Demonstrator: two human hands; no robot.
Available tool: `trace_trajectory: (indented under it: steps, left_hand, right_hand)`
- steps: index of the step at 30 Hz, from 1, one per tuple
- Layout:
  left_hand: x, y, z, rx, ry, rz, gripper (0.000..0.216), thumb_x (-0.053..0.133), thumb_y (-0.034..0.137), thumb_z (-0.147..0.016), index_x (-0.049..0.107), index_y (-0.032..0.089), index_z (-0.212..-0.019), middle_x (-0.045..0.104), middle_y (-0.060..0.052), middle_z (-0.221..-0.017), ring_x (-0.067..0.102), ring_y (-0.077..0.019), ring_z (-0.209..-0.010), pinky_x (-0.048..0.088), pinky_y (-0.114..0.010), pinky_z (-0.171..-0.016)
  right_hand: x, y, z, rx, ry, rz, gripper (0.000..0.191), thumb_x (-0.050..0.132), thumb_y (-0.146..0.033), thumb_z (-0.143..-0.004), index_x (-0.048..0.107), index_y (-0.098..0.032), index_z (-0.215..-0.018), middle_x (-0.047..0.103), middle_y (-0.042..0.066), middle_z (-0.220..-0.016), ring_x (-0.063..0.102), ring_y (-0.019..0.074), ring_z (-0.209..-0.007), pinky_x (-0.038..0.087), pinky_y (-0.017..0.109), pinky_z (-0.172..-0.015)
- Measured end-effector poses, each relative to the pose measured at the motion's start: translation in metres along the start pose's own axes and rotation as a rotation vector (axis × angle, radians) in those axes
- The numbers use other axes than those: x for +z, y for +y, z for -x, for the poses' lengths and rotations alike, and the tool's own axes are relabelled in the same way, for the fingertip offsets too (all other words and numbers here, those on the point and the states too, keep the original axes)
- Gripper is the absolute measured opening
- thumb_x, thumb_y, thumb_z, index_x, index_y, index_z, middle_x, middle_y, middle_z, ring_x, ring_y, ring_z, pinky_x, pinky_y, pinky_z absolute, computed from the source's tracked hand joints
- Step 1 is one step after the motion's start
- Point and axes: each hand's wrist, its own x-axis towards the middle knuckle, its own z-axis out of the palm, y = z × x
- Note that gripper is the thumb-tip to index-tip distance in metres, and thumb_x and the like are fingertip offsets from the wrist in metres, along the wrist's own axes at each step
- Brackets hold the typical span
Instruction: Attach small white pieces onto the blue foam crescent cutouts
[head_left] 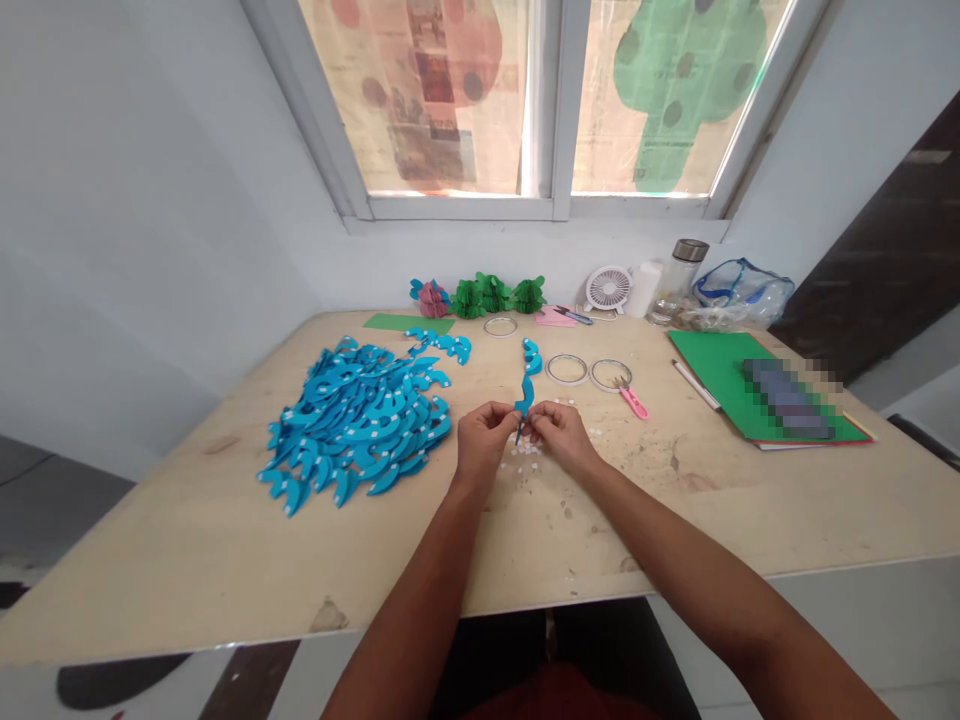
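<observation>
Between my two hands, a wavy blue paper cutout (526, 392) stands upright over the table. My left hand (484, 432) pinches its lower left side with closed fingers. From the right, my right hand (559, 430) has its thumb and fingertips pressed together at the cutout's lower edge. Small white squares (526, 452) lie scattered on the wood beneath my fingers. Just beyond, another blue paper piece (532, 356) with white squares rests on the table. A large heap of blue paper cutouts (367, 410), dotted with white squares, lies to the left.
Tape rolls (567, 369) and pink-handled snips (634, 400) lie right of centre. Green sheets (720, 380) and a white pen (696, 385) are farther right. Along the wall stand folded green paper shapes (491, 293), a small fan (608, 289) and a glass bottle (677, 283).
</observation>
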Motion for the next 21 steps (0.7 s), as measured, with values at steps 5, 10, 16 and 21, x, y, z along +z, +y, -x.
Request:
trace_trajectory:
  steps: [5,10,16,21]
  left_hand:
    - [0.0002,0.0013,0.0008,0.014,-0.016,-0.017,0.009,0.068,0.023,-0.058,0.064,0.015,-0.057,0.062,0.0,-0.057,0.054,-0.0119,-0.055,0.041,-0.024,-0.058]
    - [0.0004,0.0013,0.0006,0.024,-0.019,-0.054,0.007,0.068,0.021,-0.057,0.064,0.015,-0.057,0.063,0.0,-0.057,0.054,-0.0123,-0.055,0.041,-0.024,-0.057]
    - [0.0001,0.0025,0.0013,0.038,-0.028,-0.072,0.006,0.067,0.021,-0.058,0.064,0.015,-0.058,0.063,0.0,-0.058,0.054,-0.0118,-0.055,0.041,-0.023,-0.057]
    - [0.0001,0.0025,0.0016,0.05,-0.033,-0.07,0.008,0.067,0.022,-0.058,0.064,0.014,-0.059,0.062,0.001,-0.058,0.053,-0.0111,-0.055,0.042,-0.023,-0.057]
  right_hand:
    - [-0.0008,-0.002,0.0004,0.014,-0.005,0.014,0.014,0.053,-0.027,-0.073,0.059,-0.016,-0.067,0.063,0.001,-0.058,0.055,0.0107,-0.05,0.043,0.022,-0.051]
    - [-0.001,0.0012,-0.001,0.035,-0.003,-0.022,0.012,0.053,-0.025,-0.072,0.059,-0.016,-0.066,0.062,0.0,-0.056,0.054,0.01,-0.048,0.043,0.022,-0.051]
    - [-0.0009,0.0029,-0.0022,0.047,-0.006,-0.069,0.011,0.052,-0.023,-0.071,0.058,-0.016,-0.065,0.062,0.0,-0.056,0.054,0.0098,-0.047,0.042,0.021,-0.05]
    - [-0.0011,0.0008,-0.002,0.041,-0.006,-0.07,0.012,0.053,-0.023,-0.071,0.059,-0.016,-0.064,0.062,0.0,-0.055,0.053,0.0093,-0.046,0.042,0.021,-0.049]
